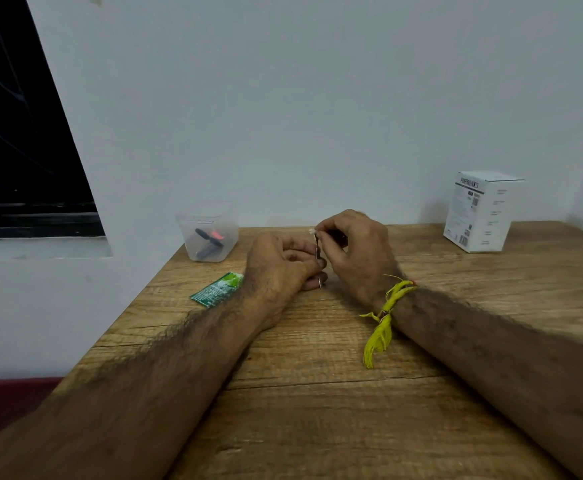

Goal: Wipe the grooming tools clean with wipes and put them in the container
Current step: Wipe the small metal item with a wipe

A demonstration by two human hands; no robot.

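My left hand (279, 268) gripped thin metal grooming tool (319, 268) upright over wooden table (318, 410), right hand (352, 251) pinched small white wipe (312, 231) at its tip. Tool looked light, stiff, kinda slippery, so best held mid-shaft. Clear plastic container (210, 237) sat well left.

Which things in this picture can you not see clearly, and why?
Head view only:
- Thin metal tool: partly hidden by the left hand and right hand; its type is unclear.
- White wipe: only a scrap shows above the right hand's fingers.
- Tools in the container: blurred by the cloudy plastic wall.
- Green packet: its near end is covered by the left forearm; print too small.
- White box: text too small.
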